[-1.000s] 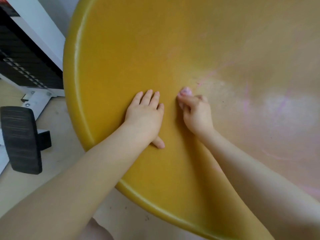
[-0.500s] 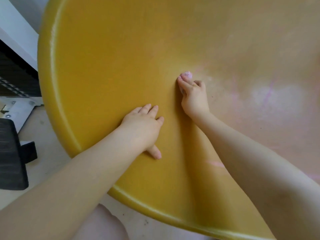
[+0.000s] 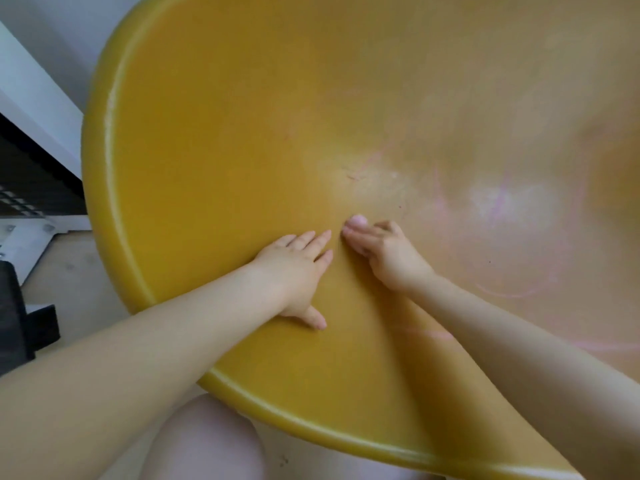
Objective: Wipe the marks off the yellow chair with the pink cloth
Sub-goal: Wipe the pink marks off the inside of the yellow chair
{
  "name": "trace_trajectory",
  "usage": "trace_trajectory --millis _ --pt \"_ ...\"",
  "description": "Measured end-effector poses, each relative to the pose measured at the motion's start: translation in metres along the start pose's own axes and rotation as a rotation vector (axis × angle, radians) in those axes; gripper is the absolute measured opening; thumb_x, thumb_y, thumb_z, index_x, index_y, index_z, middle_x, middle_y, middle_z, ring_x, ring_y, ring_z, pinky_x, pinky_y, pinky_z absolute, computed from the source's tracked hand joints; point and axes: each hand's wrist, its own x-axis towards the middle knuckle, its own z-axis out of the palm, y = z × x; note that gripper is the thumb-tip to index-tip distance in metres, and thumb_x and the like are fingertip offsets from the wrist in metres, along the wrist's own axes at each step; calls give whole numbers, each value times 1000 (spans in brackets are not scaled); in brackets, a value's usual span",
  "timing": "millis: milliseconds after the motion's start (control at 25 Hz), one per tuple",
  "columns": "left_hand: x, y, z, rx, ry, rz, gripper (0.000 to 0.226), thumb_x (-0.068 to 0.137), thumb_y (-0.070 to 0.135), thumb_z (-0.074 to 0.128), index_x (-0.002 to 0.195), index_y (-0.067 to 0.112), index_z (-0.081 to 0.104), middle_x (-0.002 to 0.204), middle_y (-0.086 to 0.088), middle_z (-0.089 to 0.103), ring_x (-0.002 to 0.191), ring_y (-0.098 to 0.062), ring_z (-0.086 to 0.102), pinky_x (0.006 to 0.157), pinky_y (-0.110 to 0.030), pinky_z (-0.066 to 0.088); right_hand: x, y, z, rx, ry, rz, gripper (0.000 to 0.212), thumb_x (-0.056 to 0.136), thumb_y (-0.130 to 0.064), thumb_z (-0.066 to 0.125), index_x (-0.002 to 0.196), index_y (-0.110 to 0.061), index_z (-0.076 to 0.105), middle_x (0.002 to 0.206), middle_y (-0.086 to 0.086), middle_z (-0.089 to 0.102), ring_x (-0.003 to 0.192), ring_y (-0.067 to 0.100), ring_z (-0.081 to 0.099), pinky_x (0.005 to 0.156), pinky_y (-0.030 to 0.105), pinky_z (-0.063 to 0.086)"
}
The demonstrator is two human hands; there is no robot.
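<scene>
- While left hand (image 3: 294,265) lies flat, fingers spread, on yellow chair (image 3: 221,140), right hand (image 3: 384,251) fingers clamp pink cloth (image 3: 356,221) against seat.
- Pink marks (image 3: 498,199) right of cloth.

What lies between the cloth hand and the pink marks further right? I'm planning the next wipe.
Nothing visible: bare seat of the yellow plastic chair separates the right hand, bunching the pink cloth, from the pink marks.

Both hands rest on the chair (image 3: 214,161): left hand (image 3: 294,268) just beside right hand (image 3: 388,254).
</scene>
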Motion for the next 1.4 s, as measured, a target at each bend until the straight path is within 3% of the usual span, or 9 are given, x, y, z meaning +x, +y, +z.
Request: trace_trajectory --millis 160,320,520,640,760,960,1120,1280,1400 --pt "15 -1 -11 45 52 -92 121 68 72 59 149 8 -4 157 -8 -16 146 -24 -9 118 -38 2 37 30 0 -68 81 353 39 90 5 43 120 -15 58 138 1 49 100 34 44 85 30 35" --pt "29 7 -9 94 -4 -170 135 58 74 66 148 5 -8 157 -14 -14 146 -27 -6 119 -39 5 -15 -7 9 -44 46 117 50 72 17 56 115 -7 63 125 12 60 91 40 54 88 46 44" --pt "33 8 -6 44 3 -97 125 62 68 68 150 13 -3 157 -10 -13 146 -27 -6 118 -39 5 -32 15 -8 -53 -59 -136 47 75 12 45 115 -6 64 122 13 62 91 39 58 86 49 48" --pt "35 12 -5 -8 -27 -115 125 63 63 70 150 12 -4 157 -10 -15 146 -28 -8 118 -38 5 12 48 -15 -98 15 147 54 77 17 48 123 -10 59 134 12 53 102 42 49 93 48 43" --pt "35 12 -6 -38 -42 -115 122 65 61 70 150 14 -5 157 -9 -17 145 -28 -10 118 -38 5 31 41 -9 -94 153 373 52 75 20 44 116 -6 62 133 9 55 101 39 47 95 50 38" --pt "36 14 -7 -35 -47 -98 116 67 59 70 150 19 -1 157 -10 -16 145 -29 -8 117 -37 8 -31 1 0 -54 113 141 49 66 16 48 105 -5 69 112 10 68 85 38 58 83 52 48" --pt "36 16 -8 -39 -45 -98 115 67 59 70 150 21 0 157 -9 -16 145 -29 -9 117 -38 7 -34 16 -13 -110 -21 -4 57 61 23 55 109 -5 67 115 12 67 87 38 58 83 45 48" --pt "38 14 -6 -43 -48 -90 116 67 60 70 150 23 -1 157 -9 -16 145 -29 -10 117 -38 7 17 70 -28 -215 35 257 53 81 14 43 126 -11 56 134 9 53 109 39 46 93 43 41" --pt "40 14 -6 -31 -57 -90 117 66 61 69 150 23 -3 157 -8 -17 145 -29 -10 117 -39 7 33 77 -28 -189 175 413 47 83 10 40 122 -8 60 133 9 54 111 38 45 94 40 35"
